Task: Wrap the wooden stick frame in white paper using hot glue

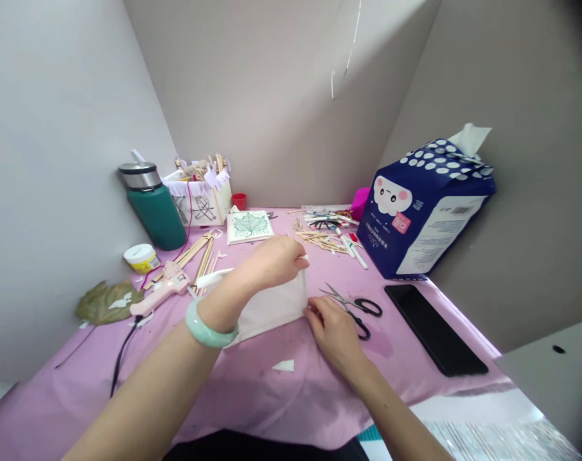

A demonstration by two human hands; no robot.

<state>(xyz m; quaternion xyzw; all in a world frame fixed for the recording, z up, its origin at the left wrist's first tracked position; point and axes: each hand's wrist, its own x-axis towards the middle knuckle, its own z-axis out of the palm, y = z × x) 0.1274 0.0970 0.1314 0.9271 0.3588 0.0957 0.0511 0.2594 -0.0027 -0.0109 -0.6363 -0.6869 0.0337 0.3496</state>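
Observation:
A white rectangular sheet (276, 304), cloth-like or a thin covered panel, lies on the pink tablecloth in front of me. My left hand (278, 261), with a pale green bangle at the wrist, reaches across it and pinches its upper right corner. Fingers of my right hand (336, 330) are closed on the lower right corner. Just beyond that hand are open scissors (351, 304) with black handles. Part of the sheet's left side is hidden behind my left forearm. A small white scrap (284, 365) lies nearer to me.
On the left are a pink glue gun (163, 291), wooden sticks (205, 262), a white-lidded jar (141, 257) and a green bottle (156, 211). At the back sits a leaf picture (250, 226). A tissue pack (420, 211) and black phone (432, 330) are right.

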